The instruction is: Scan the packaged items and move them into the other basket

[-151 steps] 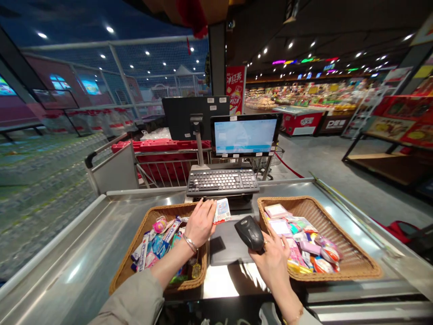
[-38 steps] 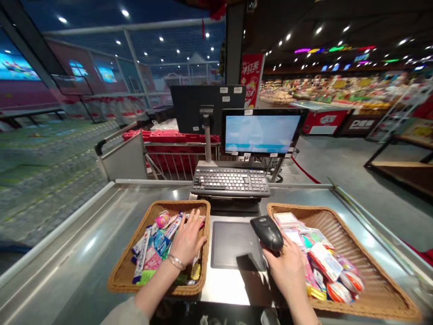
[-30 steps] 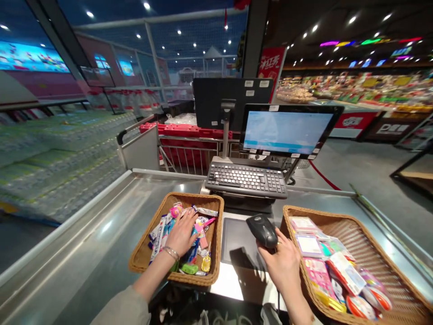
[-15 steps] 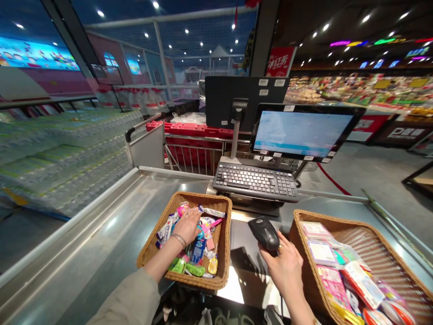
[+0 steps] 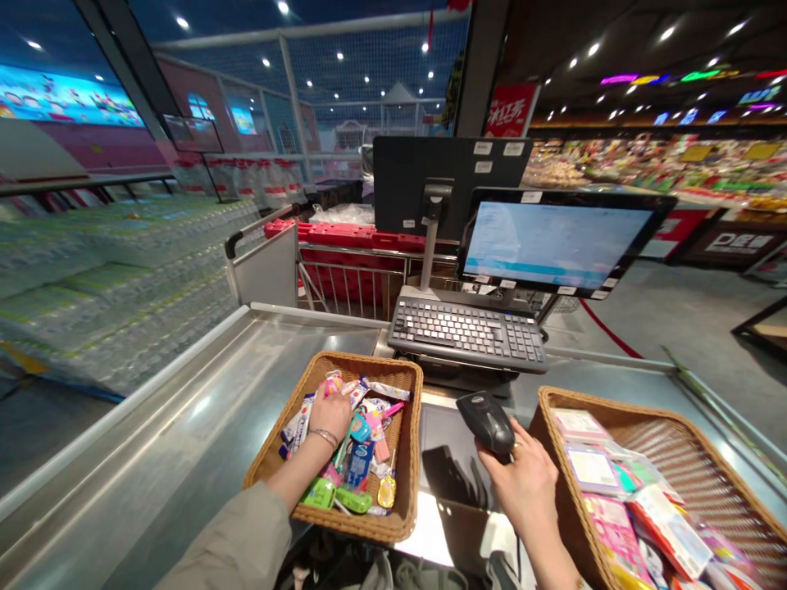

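Note:
My left hand point(image 5: 329, 416) is down in the left wicker basket point(image 5: 369, 363), its fingers bunched among the packed sweets and cannot show if it grips one. Around it lie wrapped sticks, a blue packet point(image 5: 359, 465), green plastic toys point(image 5: 318, 493) and a yellow lollipop-like item point(image 5: 386, 492). My right hand point(image 5: 525, 483) holds a black handheld barcode scanner point(image 5: 489, 422) above the counter. The right wicker basket point(image 5: 584, 401) holds flat pink and white packets point(image 5: 670, 528), cut off by the frame's lower right corner.
A black scan pad point(image 5: 446, 451) lies between the baskets on the steel checkout counter point(image 5: 184, 410). Behind stand a keyboard point(image 5: 467, 332) and a monitor point(image 5: 553, 246). Stacked bottled water point(image 5: 104, 303) fills the left, with a red-railed cart point(image 5: 344, 270) beyond the counter.
The view has swung left, shifting both baskets right. My left hand has moved from beside the scan pad down into the left basket. My right hand keeps the scanner.

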Tool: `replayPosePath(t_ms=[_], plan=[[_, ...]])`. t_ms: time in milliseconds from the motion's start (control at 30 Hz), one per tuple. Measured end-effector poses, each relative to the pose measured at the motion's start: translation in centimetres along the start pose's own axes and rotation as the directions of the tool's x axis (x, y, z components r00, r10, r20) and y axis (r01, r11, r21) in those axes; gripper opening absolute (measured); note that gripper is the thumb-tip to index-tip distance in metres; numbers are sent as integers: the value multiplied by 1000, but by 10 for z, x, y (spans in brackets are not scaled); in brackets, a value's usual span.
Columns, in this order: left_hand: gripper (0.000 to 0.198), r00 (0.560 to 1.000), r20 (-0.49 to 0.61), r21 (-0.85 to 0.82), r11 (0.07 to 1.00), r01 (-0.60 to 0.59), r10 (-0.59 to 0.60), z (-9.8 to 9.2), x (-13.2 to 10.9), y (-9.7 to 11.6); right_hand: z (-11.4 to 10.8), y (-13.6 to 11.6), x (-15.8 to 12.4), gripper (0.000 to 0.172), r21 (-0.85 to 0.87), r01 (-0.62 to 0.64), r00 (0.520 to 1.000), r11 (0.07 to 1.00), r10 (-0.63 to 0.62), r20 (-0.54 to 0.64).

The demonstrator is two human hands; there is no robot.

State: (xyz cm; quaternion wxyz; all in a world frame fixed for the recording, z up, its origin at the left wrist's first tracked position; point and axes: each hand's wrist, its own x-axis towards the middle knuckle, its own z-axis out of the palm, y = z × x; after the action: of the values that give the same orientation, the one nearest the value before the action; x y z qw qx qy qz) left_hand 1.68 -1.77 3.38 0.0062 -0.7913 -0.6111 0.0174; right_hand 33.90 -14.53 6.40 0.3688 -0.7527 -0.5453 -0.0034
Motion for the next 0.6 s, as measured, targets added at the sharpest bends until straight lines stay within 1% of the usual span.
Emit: replayPosePath(t_ms=[100,233,400,600], plan=[[26,1000,19,74,997,5,-7,2,1,5,1,-1,4,40,3,11,1000,1000,-11,-6],[30,999,50,101,995,0,-5,6,3,10,2,-1,8,39,12,28,1000,1000,-28,-6],[31,995,96,56,998,-13,7,7,5,9,1,0,9,39,14,22,1000,1000,-22,-5],[28,988,139,-59,996,-59,67,8,6,1,1,2,10,38,11,13,1000,1000,-13,-2]])
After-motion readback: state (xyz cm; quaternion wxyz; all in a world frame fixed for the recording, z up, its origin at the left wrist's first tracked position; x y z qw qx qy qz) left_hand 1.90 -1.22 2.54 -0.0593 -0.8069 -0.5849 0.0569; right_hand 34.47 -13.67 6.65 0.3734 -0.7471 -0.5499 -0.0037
